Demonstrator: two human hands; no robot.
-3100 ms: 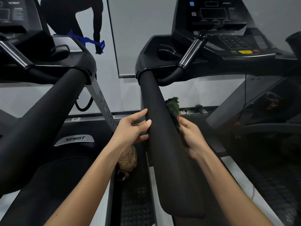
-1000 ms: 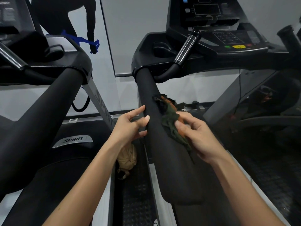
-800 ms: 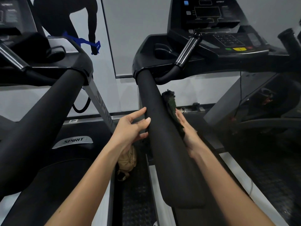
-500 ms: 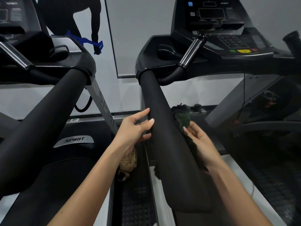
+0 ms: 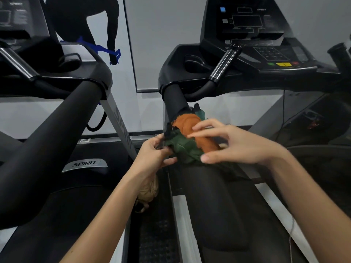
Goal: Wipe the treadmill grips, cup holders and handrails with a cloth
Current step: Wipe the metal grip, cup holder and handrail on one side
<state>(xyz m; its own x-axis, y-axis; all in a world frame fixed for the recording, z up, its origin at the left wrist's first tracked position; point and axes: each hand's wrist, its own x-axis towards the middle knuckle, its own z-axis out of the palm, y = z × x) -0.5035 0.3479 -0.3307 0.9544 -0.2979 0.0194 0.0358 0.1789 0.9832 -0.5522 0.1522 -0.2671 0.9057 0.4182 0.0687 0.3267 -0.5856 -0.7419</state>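
We're on the handrail (image 5: pixel 209 196): left hand (image 5: pixel 152 156) grip pinches the cloth (image 5: pixel 186 149) at its 9 o'clock edge, right hand (image 5: pixel 239 147) flat-fingered on top. Cup holder (image 5: pixel 197 65) and chrome handle (image 5: pixel 222 67) at 12 o'clock likely remain.

Both forearms reach forward. Left hand (image 5: pixel 153 154) curled, pinching cloth (image 5: pixel 182 147) edge. Right hand (image 5: pixel 237 145) fingers straight, spread over it.

The cloth (image 5: pixel 190 143) is soft fabric, crumpled and matt. The handrail (image 5: pixel 207 198) under it has a matt black covering, foam-like and without shine. The pulse grip (image 5: pixel 224 63) is polished metal, bright with reflections, and the console housing (image 5: pixel 171 67) is smooth, glossy black plastic.
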